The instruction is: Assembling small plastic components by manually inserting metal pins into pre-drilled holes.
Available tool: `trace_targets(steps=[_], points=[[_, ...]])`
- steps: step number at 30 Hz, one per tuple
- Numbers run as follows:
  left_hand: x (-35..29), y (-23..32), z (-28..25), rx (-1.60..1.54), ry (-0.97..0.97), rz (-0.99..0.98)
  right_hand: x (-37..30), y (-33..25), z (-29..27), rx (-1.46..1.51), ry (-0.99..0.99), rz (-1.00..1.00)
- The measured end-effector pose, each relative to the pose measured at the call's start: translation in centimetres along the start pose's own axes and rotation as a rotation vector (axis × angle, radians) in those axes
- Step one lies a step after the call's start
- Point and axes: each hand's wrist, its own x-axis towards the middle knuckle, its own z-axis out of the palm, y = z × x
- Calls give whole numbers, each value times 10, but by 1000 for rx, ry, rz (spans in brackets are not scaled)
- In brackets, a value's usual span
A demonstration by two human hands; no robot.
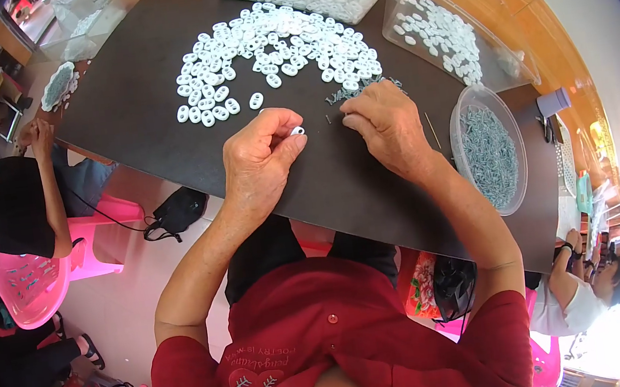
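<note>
My left hand (pixel 260 157) pinches a small white oval plastic piece with two holes (pixel 297 131) between thumb and fingertips, above the dark table. To its right, my right hand (pixel 386 125) has its thumb and fingers pressed together beside a small heap of thin grey screw-like pieces (pixel 341 97). What sits in its fingertips, if anything, is too small to make out. One loose grey piece (pixel 328 119) lies between the hands. Beyond them spreads an arc-shaped pile of white two-holed pieces (pixel 208 71), and a single white piece (pixel 257 101) lies apart near my left hand.
Right of my right forearm stands a clear round tub (pixel 524 169) of grey pieces. A thin stick (pixel 433 130) lies beside it. Two clear bins (pixel 372 3) (pixel 403 41) with white pieces stand at the back. Other people sit at left (pixel 16 196) and right (pixel 575 301).
</note>
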Motion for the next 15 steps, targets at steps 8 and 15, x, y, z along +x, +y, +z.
trace_targets(steps=[8, 15], points=[[-2, 2, 0, -66, 81, -21, 11, -13, 24, -30, -16, -31], [1, -1, -4, -59, 92, 54, 12, -22, 25, 9, -3, -41]])
